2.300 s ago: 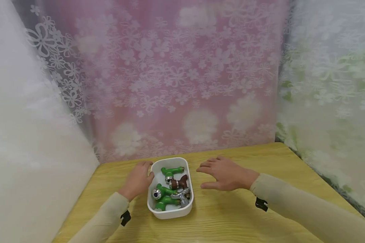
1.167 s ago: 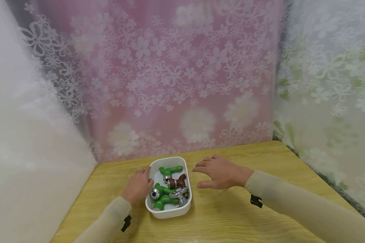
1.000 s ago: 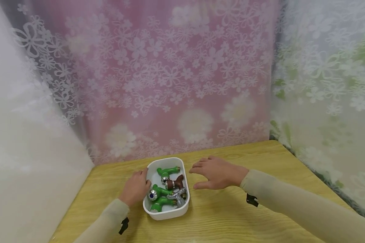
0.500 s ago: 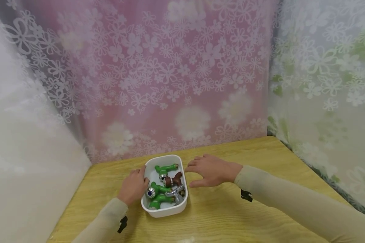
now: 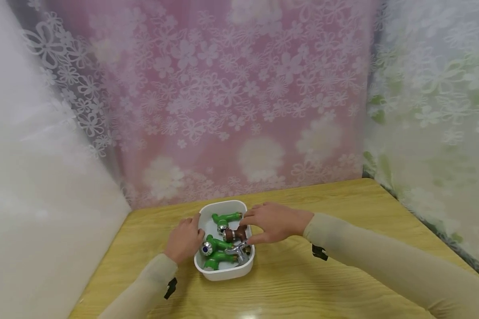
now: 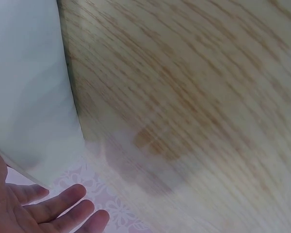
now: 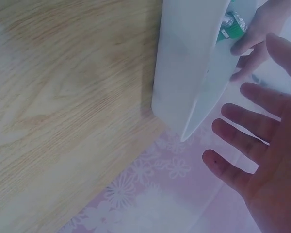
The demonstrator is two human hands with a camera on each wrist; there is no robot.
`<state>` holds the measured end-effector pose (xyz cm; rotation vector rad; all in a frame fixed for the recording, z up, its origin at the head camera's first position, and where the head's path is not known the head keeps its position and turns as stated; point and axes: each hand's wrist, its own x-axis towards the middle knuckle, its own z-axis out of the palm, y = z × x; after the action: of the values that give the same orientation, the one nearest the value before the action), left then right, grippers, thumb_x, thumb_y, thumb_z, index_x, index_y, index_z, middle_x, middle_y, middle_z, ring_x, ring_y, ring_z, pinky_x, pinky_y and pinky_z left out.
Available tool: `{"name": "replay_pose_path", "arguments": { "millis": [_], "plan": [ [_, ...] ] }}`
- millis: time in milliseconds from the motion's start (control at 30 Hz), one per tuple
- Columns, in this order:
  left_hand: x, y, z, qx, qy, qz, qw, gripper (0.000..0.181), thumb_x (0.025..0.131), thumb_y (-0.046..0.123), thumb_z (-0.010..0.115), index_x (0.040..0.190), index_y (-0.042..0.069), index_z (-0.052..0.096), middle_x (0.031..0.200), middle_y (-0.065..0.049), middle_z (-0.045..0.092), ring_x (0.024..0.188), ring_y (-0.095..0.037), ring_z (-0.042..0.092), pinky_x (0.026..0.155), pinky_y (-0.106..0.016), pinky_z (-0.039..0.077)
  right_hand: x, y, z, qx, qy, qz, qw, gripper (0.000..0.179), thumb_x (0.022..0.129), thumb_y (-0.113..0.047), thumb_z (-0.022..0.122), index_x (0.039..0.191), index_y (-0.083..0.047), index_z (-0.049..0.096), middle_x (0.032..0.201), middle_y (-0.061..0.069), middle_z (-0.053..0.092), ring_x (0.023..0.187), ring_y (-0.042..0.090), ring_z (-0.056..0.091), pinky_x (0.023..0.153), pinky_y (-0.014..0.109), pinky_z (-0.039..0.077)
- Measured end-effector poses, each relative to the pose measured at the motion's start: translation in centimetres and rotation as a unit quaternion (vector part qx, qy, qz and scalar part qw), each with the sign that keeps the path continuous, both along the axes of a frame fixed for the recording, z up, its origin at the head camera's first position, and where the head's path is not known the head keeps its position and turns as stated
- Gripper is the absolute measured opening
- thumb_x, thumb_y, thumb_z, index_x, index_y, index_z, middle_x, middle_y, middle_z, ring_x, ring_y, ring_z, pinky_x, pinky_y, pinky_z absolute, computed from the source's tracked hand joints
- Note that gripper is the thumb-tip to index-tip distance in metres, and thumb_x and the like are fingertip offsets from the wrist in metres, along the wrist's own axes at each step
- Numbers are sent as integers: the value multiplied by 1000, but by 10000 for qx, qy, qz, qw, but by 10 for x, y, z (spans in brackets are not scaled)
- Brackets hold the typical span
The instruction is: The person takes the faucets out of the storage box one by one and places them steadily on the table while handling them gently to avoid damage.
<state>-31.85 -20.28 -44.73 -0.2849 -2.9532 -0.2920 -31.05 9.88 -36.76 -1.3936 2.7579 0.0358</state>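
Note:
A white tub (image 5: 226,275) holds several faucets: a green faucet (image 5: 233,216) at the back, a brown faucet (image 5: 230,235), two more green ones including one with a chrome knob (image 5: 214,243), and a silver faucet (image 5: 241,257). My left hand (image 5: 184,239) rests at the tub's left rim, thumb and index finger along the edge; its fingers (image 6: 63,204) look loosely extended in the left wrist view. My right hand (image 5: 277,221) hovers over the right rim, fingers spread, fingertips overlapping the brown faucet in the head view. The right wrist view shows nothing between its fingers (image 7: 242,141).
The tub stands on a wood-grain table (image 5: 303,283) near its back edge. A pink flowered curtain (image 5: 231,133) hangs behind it. A white wall-like sheet (image 5: 44,177) is on the left, and a pale floral curtain (image 5: 431,155) on the right.
My right hand has moved left, from beside the tub to over its right rim and the faucets' edge. My left hand came onto the left rim and stays there.

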Motion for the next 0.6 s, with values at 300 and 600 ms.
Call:
{"name": "replay_pose_path", "arguments": {
  "millis": [300,600],
  "plan": [
    [-5,2,0,17,23,42,10000,58,100,29,50,152,5,41,134,-22,60,125,-38,56,97,-56,51,-11,-22,4,147,-130,369,9991,57,97,-55,57,144,-23,56,140,-2,60,129,19,55,109,44,44],
    [-5,0,-1,-10,-182,203,9996,60,100,29,50,154,6,39,137,-21,59,126,-37,56,97,-56,51,-17,-51,1,464,-515,719,9950,36,96,-45,65,127,-27,68,107,-10,70,87,5,57,78,31,50]
  ]
}}
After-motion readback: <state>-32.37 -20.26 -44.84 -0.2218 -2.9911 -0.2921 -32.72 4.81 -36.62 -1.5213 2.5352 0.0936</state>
